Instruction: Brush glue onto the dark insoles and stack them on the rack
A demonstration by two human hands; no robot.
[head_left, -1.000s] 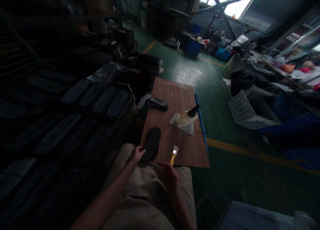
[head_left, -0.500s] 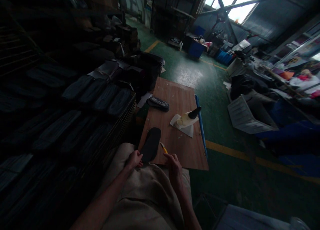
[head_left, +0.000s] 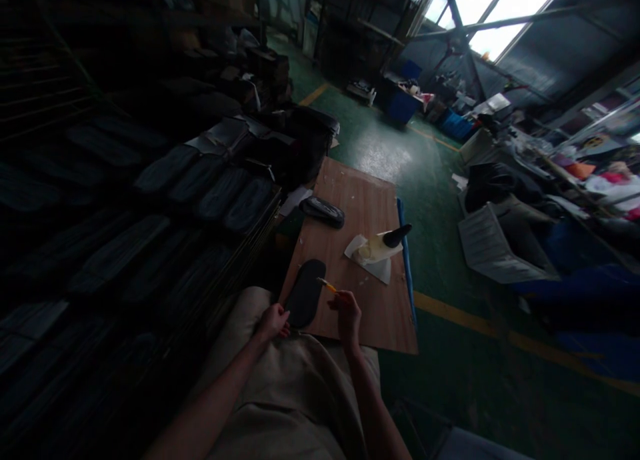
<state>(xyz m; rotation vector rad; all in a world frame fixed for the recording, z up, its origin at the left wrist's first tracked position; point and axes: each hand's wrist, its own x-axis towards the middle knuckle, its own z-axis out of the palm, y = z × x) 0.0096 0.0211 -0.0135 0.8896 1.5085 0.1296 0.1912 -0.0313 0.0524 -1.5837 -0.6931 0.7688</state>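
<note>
A black shoe insole (head_left: pixel 306 292) lies on the near end of a brown wooden board (head_left: pixel 360 260). My left hand (head_left: pixel 273 321) grips the insole's near end, fingers closed on it. My right hand (head_left: pixel 346 311) is closed on a small yellow-handled brush (head_left: pixel 328 286), whose tip points at the insole's right edge. Further up the board a glue bottle with a black nozzle (head_left: pixel 389 240) lies on white paper (head_left: pixel 370 259). A second black sole (head_left: pixel 323 211) rests near the board's far left.
Racks of dark insoles (head_left: pixel 200 193) fill the left side. A blue strip (head_left: pixel 405 260) runs along the board's right edge. Green floor with a yellow line (head_left: pixel 470 310) lies to the right, with a white crate (head_left: pixel 495 247) and cluttered benches beyond.
My right hand has swung the brush from upright over the board down and left to the insole's edge. The left hand has kept its hold on the insole.
</note>
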